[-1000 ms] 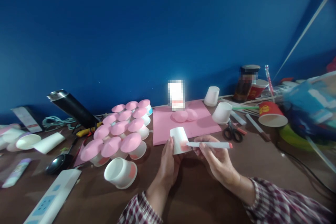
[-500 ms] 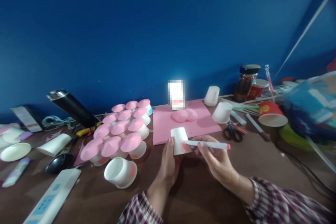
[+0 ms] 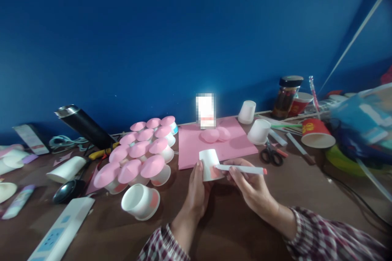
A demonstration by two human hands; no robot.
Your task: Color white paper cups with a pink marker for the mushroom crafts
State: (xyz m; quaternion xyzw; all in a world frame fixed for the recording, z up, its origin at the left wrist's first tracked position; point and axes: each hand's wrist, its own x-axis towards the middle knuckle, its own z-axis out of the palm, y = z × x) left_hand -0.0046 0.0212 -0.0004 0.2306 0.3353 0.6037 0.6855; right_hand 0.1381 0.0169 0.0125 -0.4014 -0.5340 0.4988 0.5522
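Cup (image 3: 209, 164) upside down in my left hand (image 3: 196, 191), marker (image 3: 241, 169) pinched in my right hand (image 3: 252, 187), tip touching its side.
Pink-topped cups (image 3: 137, 155) crowd the left, pink sheet (image 3: 196, 142) lies just beyond, scissors (image 3: 270, 154) right; bare table (image 3: 232, 228) nearer me.

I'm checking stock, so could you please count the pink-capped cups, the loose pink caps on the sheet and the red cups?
Pink-capped cups: 12
Loose pink caps: 2
Red cups: 2
Total: 16
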